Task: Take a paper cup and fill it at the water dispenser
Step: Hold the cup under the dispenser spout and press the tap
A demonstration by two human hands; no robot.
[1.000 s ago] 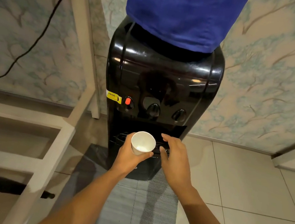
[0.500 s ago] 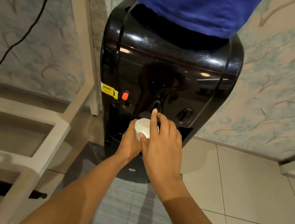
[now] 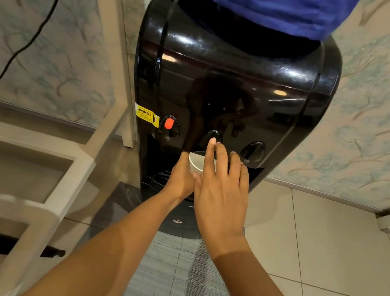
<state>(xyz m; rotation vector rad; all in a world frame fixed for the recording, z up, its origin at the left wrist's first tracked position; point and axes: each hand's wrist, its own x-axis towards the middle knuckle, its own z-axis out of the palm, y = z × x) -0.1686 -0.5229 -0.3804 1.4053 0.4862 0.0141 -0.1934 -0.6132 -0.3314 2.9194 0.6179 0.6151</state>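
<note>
A black water dispenser (image 3: 234, 81) stands against the wall, with a blue cover over the bottle on top. It has three taps: a red one (image 3: 169, 124) at the left, a middle one (image 3: 212, 136) and a right one (image 3: 253, 150). My left hand (image 3: 180, 179) holds a white paper cup (image 3: 196, 163) under the middle tap, inside the recess. My right hand (image 3: 220, 191) lies over the cup with its fingers spread, and the index fingertip touches the middle tap. Most of the cup is hidden behind my right hand.
A white wooden shelf frame (image 3: 73, 165) stands close on the left. A black cable (image 3: 41, 24) runs down the wallpapered wall. A grey woven mat (image 3: 180, 283) lies on the tiled floor in front of the dispenser. A yellow warning label (image 3: 146, 115) sits beside the red tap.
My left hand has carried the cup up and in under the middle tap. My right hand rose from the drip tray area onto the middle tap. The view moved closer to the dispenser.
</note>
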